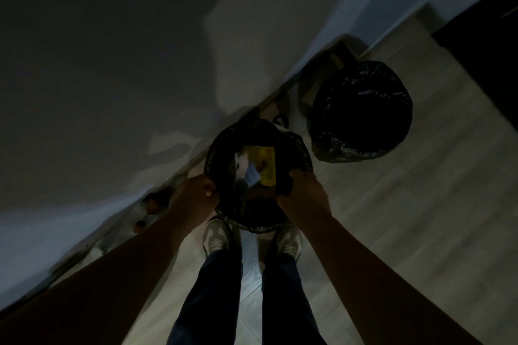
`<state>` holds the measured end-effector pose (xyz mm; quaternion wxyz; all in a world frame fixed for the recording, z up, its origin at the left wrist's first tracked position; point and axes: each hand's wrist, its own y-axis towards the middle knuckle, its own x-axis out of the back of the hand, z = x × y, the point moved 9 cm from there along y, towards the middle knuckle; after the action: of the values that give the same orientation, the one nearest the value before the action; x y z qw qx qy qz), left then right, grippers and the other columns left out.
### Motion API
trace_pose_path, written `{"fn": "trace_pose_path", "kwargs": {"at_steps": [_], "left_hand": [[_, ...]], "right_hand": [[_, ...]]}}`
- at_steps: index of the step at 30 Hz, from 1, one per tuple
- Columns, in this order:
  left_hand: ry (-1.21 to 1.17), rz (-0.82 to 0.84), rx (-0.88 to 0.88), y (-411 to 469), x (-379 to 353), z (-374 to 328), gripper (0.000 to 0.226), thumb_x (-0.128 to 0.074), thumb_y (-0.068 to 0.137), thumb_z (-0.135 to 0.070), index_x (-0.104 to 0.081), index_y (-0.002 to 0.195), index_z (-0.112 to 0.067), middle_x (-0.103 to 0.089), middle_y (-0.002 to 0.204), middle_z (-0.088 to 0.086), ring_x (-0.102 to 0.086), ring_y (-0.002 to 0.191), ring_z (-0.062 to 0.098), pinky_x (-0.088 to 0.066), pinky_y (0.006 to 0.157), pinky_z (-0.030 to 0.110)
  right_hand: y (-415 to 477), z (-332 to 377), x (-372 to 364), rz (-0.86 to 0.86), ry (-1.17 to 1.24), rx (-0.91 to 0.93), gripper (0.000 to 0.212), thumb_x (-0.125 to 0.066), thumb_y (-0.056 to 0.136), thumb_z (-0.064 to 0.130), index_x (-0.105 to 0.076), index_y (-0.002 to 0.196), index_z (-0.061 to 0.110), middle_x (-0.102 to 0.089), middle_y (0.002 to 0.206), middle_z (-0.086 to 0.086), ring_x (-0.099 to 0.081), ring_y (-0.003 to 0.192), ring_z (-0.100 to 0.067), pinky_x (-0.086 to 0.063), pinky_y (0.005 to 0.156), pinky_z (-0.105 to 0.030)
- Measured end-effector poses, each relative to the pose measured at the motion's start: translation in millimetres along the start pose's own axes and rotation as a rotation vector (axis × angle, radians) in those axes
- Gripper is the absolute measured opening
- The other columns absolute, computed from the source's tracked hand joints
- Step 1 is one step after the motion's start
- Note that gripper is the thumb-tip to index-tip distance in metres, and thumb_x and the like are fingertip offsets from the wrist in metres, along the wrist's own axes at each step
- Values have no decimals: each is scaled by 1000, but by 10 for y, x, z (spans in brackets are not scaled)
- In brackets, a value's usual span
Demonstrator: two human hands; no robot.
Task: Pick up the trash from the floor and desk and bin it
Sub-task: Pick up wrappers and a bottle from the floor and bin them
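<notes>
A black bin bag (224,213) hangs open in front of my feet in a dim room. My left hand (196,192) grips its rim on the left side and my right hand (301,190) grips the rim on the right. Inside the bag lie a yellow packet (263,164) and some pale crumpled wrappers (246,171). The rest of the bag's contents is too dark to make out.
A round bin lined with a black bag (361,112) stands on the pale wooden floor (406,204) to the right. A white wall (112,64) runs along the left, with small objects at its base (151,204). Dark furniture (482,36) fills the far right.
</notes>
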<state>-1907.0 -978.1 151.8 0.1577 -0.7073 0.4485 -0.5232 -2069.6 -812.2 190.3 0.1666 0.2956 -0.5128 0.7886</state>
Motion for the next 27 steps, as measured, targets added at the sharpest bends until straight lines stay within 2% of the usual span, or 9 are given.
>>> {"fn": "trace_pose_path", "kwargs": {"at_steps": [3,6,8,10,14,19,21,24,27], "left_hand": [[67,-2,-49,-120,154,-16,7,-63,84,-16,-63,91,-13,-64,87,0,-59,82,17,-38,70,26],[181,4,-127,-297,334,-126,16,-62,85,-21,-64,99,-12,-65,95,1,-59,85,16,-39,70,25],[286,46,-199,-447,421,-246,22,-58,87,-24,-63,103,-9,-64,103,4,-60,96,20,-45,78,28],[333,54,-193,-644,590,-335,24,-58,86,-27,-61,105,-12,-62,105,4,-59,101,21,-48,85,31],[362,-20,-232,-1165,1004,-631,25,-58,87,-29,-60,106,-13,-62,102,5,-59,98,21,-47,83,29],[276,-89,-187,-1945,1464,-992,26,-56,89,-30,-60,111,-15,-62,107,5,-60,95,20,-49,84,32],[243,-138,-178,-2275,1600,-1124,28,-57,89,-29,-61,113,-16,-61,111,4,-59,100,20,-46,85,28],[145,-197,-131,-2809,1772,-1299,29,-60,88,-28,-61,115,-17,-62,113,2,-58,101,15,-41,79,20],[70,-274,-88,-3374,1964,-1473,32,-61,87,-31,-59,118,-20,-60,115,0,-58,102,14,-47,85,23]], "right_hand": [[-147,178,27,75,-255,133,43,-54,92,25,-44,132,11,-47,131,-10,-47,120,-26,-42,94,-30],[-316,323,129,136,-383,203,42,-53,93,25,-43,132,13,-47,129,-9,-48,118,-26,-42,93,-30],[-466,428,249,145,-434,246,43,-49,95,24,-40,136,14,-46,131,-9,-47,120,-26,-41,94,-30],[-647,523,406,141,-447,276,42,-47,96,23,-39,137,16,-46,133,-8,-47,121,-23,-39,95,-28],[-1061,715,825,124,-420,304,42,-47,95,22,-41,135,14,-48,130,-8,-48,119,-23,-39,94,-29],[-1652,1033,1390,65,-420,438,38,-46,96,27,-44,133,14,-52,128,-4,-48,117,-19,-34,90,-23],[-1899,1166,1628,68,-419,511,45,-50,95,29,-42,137,14,-52,129,-5,-49,118,-21,-38,93,-26],[-2268,1346,2005,59,-396,612,39,-55,91,25,-48,128,13,-56,123,-9,-53,112,-24,-44,93,-31],[-2663,1524,2309,49,-426,718,41,-59,89,30,-50,128,17,-57,124,-4,-54,113,-21,-43,91,-27]]}}
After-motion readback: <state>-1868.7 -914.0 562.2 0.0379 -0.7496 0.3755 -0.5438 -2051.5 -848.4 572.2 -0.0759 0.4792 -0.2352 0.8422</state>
